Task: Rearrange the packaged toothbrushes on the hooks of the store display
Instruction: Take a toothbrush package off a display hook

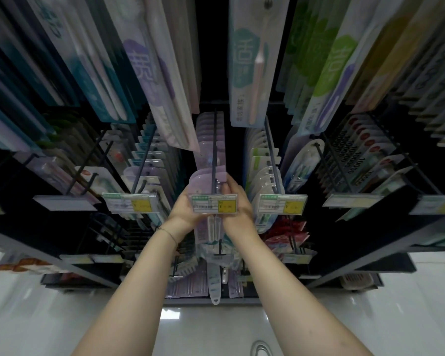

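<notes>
Looking down along a dark display of hooks. Finding at far left a blank label holder (pixel 64 202) capping one hook's near end. Passing, just right of it, teal packs (pixel 149 152) lined up behind the yellow-patched left tag (pixel 130 203). Catching overhead a purple pack (pixel 149 73) dangling from the upper row and tilting toward the middle. Holding both bare forearms out from the near edge toward the middle, wearing a thin bracelet (pixel 168 233) on the left wrist. Holding the hands side by side at the near end of the middle hook (pixel 213 150). Wrapping the left hand (pixel 184 208) round the left edge of the front packs (pixel 203 177), fingertips hiding behind the middle tag (pixel 212 204). Pinching the right edge of those same lilac packs with the right hand (pixel 235 201), thumb lying on the near face, fingers curling behind. Holding them just behind that tag, with the hook's rod crossing their tops and the lilac row (pixel 208 129) filling the rod's far stretch. Finding overhead, right of the middle, a teal-labelled pack (pixel 249 60). Passing white packs (pixel 263 163) with green tops behind the right tag (pixel 283 204), and red packs (pixel 285 232) showing below it. Catching green packs (pixel 326 68) fanning overhead, then red-dotted packs (pixel 365 142) lining a far-right hook. Seeing a pale glossy floor (pixel 62 317) beneath everything.
</notes>
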